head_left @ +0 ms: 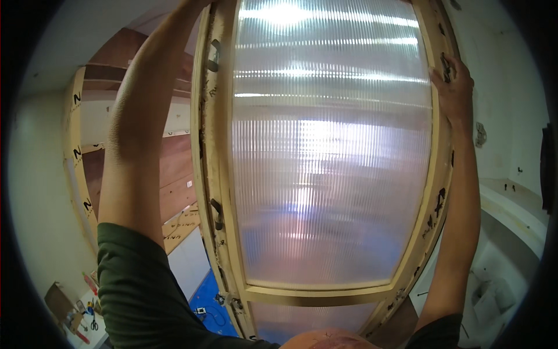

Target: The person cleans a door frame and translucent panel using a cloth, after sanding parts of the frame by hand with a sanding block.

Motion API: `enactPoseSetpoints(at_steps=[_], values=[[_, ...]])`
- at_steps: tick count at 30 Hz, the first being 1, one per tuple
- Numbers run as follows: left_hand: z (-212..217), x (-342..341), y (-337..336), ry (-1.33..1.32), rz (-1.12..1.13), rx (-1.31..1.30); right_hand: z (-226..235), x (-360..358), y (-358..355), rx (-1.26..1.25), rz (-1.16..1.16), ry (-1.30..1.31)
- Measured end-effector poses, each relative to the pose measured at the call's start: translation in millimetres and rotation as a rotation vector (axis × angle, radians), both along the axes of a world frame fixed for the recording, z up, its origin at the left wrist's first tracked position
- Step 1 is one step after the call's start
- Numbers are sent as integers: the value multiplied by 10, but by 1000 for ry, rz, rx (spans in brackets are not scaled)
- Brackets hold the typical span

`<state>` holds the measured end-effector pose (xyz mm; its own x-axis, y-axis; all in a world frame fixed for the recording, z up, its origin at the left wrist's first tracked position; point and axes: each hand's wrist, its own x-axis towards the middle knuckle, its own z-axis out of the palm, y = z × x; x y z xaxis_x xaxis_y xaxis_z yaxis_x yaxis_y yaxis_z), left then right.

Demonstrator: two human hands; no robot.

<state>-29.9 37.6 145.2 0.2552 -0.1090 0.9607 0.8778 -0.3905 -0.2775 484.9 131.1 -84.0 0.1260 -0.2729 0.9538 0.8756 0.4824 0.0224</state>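
A tall door panel [331,174] of ribbed, translucent glass stands close before me, set in a cream-coloured frame [317,295]. Dark marks and scraps cover the frame's sides. My right hand [456,87] is raised to the upper right side of the frame, thumb on the front and fingers closed around the edge. A small dark piece shows beside its fingers; its kind is unclear. My left arm reaches up along the frame's left side, and the hand lies beyond the top edge of the picture.
Open wooden shelving [174,154] with film-covered edges stands at left. Blue floor covering [206,296] lies below it. Scissors [94,324] and other tools rest on a white surface at lower left. A pale curved ledge [511,203] runs along the right.
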Motion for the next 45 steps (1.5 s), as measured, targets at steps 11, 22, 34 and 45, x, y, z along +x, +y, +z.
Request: enactPoseSetpoints(at_steps=[11, 22, 34, 45], values=[[-344, 1176, -29, 102, -34, 32, -20, 13, -23, 64, 78, -15], [131, 2197, 671, 95, 128, 313, -107, -112, -70, 46, -58, 96], [-1475, 3093, -364, 781, -103, 507, -75, 50, -127, -22, -43, 36], [-2104, -263, -151, -268, -507, 124, 930, -1743, -294, 261, 35, -402]])
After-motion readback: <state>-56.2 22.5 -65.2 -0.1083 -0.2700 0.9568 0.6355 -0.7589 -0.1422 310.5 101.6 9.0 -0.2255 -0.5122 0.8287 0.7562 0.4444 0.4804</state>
